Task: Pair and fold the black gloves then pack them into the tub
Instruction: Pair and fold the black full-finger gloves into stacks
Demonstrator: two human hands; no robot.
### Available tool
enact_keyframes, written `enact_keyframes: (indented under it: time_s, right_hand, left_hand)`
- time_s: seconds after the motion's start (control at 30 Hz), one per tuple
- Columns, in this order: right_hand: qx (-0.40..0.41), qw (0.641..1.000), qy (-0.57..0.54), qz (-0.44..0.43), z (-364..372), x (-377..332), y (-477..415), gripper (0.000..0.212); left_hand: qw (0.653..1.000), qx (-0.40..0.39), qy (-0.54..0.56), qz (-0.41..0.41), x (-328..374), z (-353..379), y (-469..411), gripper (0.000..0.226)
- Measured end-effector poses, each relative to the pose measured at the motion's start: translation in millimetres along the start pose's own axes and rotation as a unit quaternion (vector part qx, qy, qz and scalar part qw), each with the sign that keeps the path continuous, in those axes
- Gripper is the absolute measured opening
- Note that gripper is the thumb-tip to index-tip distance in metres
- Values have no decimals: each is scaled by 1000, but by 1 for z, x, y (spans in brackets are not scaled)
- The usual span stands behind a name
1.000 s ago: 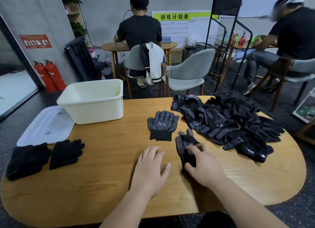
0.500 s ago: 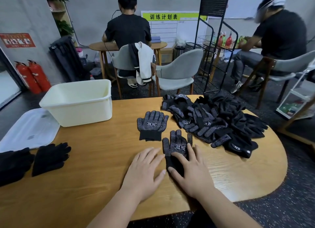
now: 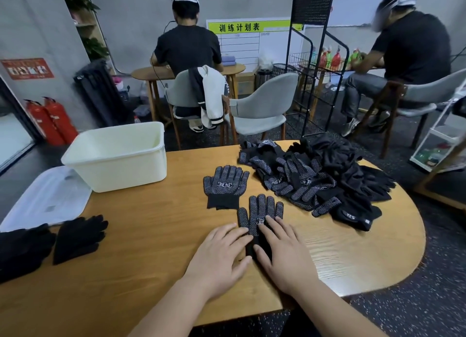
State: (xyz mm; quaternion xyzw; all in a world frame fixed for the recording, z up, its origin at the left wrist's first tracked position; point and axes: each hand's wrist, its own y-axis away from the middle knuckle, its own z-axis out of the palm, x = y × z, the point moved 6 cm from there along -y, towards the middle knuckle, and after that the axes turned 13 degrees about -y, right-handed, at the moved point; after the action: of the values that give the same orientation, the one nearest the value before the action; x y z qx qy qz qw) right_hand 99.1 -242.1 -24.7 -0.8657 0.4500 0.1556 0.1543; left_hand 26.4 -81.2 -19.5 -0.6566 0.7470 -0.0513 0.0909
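Both hands flat, fingers spread. Right hand [image 3: 285, 256] presses the cuff end of a dotted black glove [image 3: 261, 213]. Left hand [image 3: 219, 256] lies beside it on the tabletop [image 3: 151, 236], fingertips at the glove's edge. Possibly two gloves stacked there, can't tell. Second dotted glove [image 3: 225, 185] lies flat just beyond. Glove pile [image 3: 315, 178] to the right. Tub [image 3: 118, 160] far left, white lid [image 3: 48, 195] beside it, plain black gloves [image 3: 78, 236] at the left edge.

Black knit cloth glove [image 3: 262, 210] with bumpy white dots, under the right hand [image 3: 285, 258]. Smooth wood table [image 3: 151, 248] with thin grain lines, under the left hand [image 3: 222, 258]. Smooth cream plastic tub [image 3: 121, 170] beyond, to its left.
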Motion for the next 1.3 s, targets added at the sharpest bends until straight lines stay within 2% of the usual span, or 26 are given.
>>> enact_keyframes:
  time_s: [0.17,0.27,0.47,0.67,0.77,0.8,0.9,1.03,1.17,1.3]
  right_hand:
    - [-8,1000,12,9,3,1,-3,78]
    - [2,1000,6,10,2,2,-2,73]
    - [75,995,-25,56,-5,13,-2,63]
    - [111,991,-39,69,-8,22,-6,54]
    - [170,982,5,83,-25,36,-14,48]
    - [174,979,29,103,-30,44,-18,49]
    - [115,975,72,174,-34,72,-25,60]
    - [189,975,84,88,-52,75,-31,41]
    - [227,974,-11,3,-87,65,-48,23]
    - [215,958,-185,45,-130,56,-65,16]
  left_hand:
    - [1000,-6,6,-11,-4,6,-1,57]
    - [1000,-1,12,-17,-4,6,0,57]
    - [998,18,40,-55,-1,3,-2,50]
    - [995,27,31,-86,16,0,1,47]
    - [995,27,36,-92,12,-2,3,50]
    - [994,28,37,-95,13,-3,3,51]
    - [994,15,35,-101,13,-5,4,54]
    - [993,11,36,-115,11,-7,3,56]
    - [992,5,40,-120,10,-8,3,57]
    - [991,9,41,-125,10,-11,4,56]
